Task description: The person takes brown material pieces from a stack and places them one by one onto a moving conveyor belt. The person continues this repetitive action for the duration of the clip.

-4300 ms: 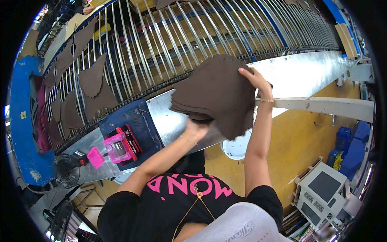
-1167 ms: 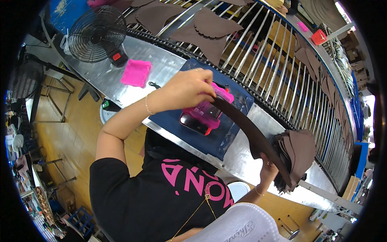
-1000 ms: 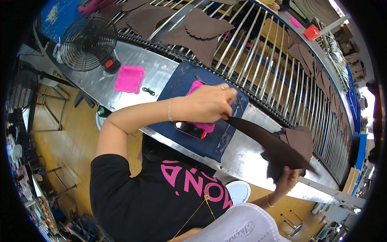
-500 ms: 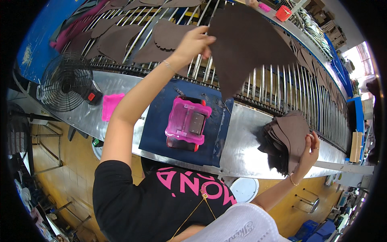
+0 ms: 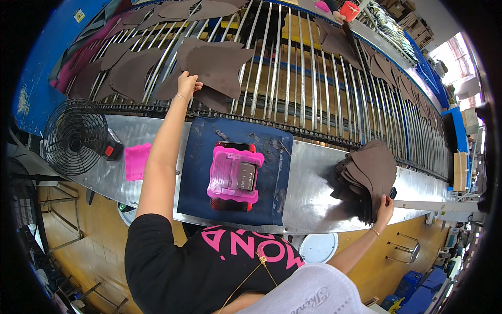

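Note:
My left hand (image 5: 188, 86) is over the conveyor of metal rods, its fingers closed at the lower left edge of a dark brown cut piece (image 5: 214, 60), which looks like leather or sheet material. That piece lies over the rods and partly covers other brown pieces. Far to the right, my right hand (image 5: 385, 209) pinches the near corner of the top sheet in a fanned stack of brown pieces (image 5: 368, 167) on the metal table. Between my arms, a dark blue mat (image 5: 198, 172) carries a pink translucent tray (image 5: 222, 172) sitting on a black and red object.
A black wire fan (image 5: 76, 138) and a pink sheet (image 5: 137, 161) are at the table's left. Beyond runs the roller conveyor (image 5: 293, 73), with more brown pieces (image 5: 128, 73). Across it, another person's hand (image 5: 340, 18) is near a red container (image 5: 349, 10). A white stool (image 5: 318, 247) stands below the table.
My left hand has moved left and brought the brown piece from in the air down onto the rods. My right hand has slid down to the stack's near corner.

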`<action>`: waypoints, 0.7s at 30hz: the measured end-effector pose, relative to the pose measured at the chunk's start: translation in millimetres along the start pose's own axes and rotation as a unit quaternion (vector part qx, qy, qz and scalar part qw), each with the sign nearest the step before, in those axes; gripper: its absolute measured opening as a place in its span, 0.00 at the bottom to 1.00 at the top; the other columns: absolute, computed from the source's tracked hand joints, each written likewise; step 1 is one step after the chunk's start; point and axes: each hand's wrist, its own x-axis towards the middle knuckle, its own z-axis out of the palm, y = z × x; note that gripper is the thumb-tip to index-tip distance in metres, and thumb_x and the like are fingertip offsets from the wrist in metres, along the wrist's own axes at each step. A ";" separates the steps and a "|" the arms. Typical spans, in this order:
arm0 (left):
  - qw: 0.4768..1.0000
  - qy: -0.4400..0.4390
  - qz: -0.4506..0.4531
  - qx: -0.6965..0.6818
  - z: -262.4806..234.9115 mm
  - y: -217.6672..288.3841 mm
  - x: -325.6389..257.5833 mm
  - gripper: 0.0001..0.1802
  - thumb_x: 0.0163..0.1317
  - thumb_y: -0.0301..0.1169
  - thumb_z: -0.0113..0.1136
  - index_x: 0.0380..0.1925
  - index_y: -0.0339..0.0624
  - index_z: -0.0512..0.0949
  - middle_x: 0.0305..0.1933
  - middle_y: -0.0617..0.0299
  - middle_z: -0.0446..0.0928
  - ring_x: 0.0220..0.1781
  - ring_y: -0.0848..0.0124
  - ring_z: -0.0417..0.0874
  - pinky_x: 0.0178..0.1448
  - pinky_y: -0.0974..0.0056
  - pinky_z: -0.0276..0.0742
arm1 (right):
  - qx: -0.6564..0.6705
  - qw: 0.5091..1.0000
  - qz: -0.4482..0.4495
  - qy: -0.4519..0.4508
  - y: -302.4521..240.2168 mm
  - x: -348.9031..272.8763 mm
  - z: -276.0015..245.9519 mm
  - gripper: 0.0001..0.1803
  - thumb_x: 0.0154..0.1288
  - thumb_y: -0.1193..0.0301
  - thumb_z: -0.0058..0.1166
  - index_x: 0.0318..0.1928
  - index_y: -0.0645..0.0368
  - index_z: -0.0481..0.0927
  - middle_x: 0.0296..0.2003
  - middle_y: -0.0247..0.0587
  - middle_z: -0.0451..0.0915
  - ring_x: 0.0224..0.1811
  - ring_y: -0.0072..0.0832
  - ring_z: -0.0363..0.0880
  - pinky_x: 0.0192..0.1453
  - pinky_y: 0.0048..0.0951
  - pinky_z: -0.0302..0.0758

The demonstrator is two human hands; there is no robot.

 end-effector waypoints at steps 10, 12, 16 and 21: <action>0.909 0.071 0.242 0.332 -0.1 26.0 -49.7 0.43 0.53 0.39 0.67 0.64 0.39 0.53 0.28 0.60 0.72 0.15 0.75 0.70 0.17 0.71 0.64 | -0.217 0.972 -0.015 0.090 -46.6 -1.9 -13.0 0.25 0.52 0.57 0.64 0.45 0.62 0.77 0.42 0.48 0.80 0.46 0.45 0.77 0.50 0.40 0.73; 0.949 -0.038 0.180 0.258 31.7 65.3 -97.8 0.42 0.55 0.39 0.66 0.64 0.39 0.54 0.26 0.63 0.71 0.14 0.78 0.67 0.16 0.72 0.61 | -0.239 0.967 -0.013 0.087 -48.0 -10.4 -30.0 0.22 0.53 0.60 0.63 0.43 0.62 0.77 0.42 0.47 0.80 0.46 0.45 0.77 0.49 0.40 0.73; 0.948 -0.093 0.200 0.229 31.8 98.4 -147.3 0.40 0.56 0.39 0.65 0.64 0.40 0.56 0.25 0.64 0.70 0.14 0.80 0.65 0.15 0.73 0.57 | -0.249 0.965 -0.024 0.079 -31.4 -0.2 -14.4 0.14 0.60 0.64 0.57 0.41 0.62 0.78 0.41 0.50 0.80 0.45 0.44 0.78 0.47 0.41 0.74; 0.950 -0.148 0.184 0.205 22.0 102.5 -176.2 0.34 0.60 0.37 0.62 0.63 0.43 0.59 0.32 0.60 0.74 0.12 0.82 0.66 0.13 0.75 0.56 | -0.290 0.952 -0.025 0.093 -44.3 -3.0 -7.4 0.14 0.68 0.65 0.43 0.40 0.59 0.80 0.39 0.47 0.80 0.41 0.44 0.80 0.43 0.42 0.77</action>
